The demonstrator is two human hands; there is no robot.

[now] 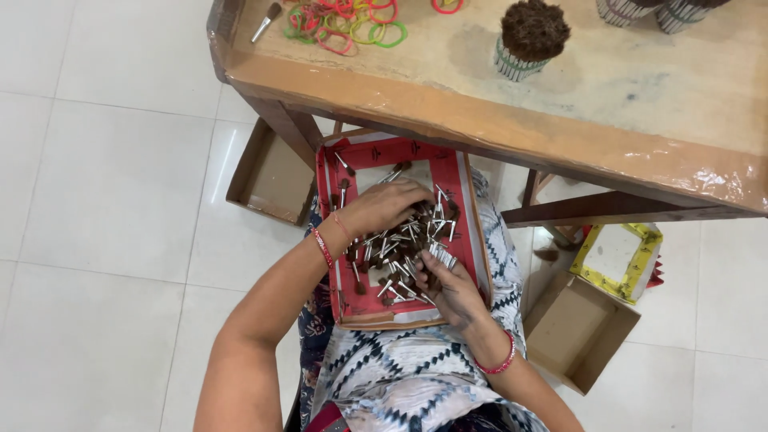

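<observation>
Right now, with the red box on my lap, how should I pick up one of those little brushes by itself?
Pinch a little brush by its thin silver metal stem, not the brown tuft, coming straight down from above. The loose one lies flat near the edge of the pile in the red box, apart from the left hand and right hand, so fingertips can likely close across the stem.

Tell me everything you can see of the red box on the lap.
The red box is a shallow, open cardboard tray with red walls and a pale floor. It rests on the person's patterned lap, partly under the wooden table's edge. A heap of small brushes with silvery handles and brown tips fills it. The left hand rests on the heap; the right hand holds a small bunch at the near side.
</observation>
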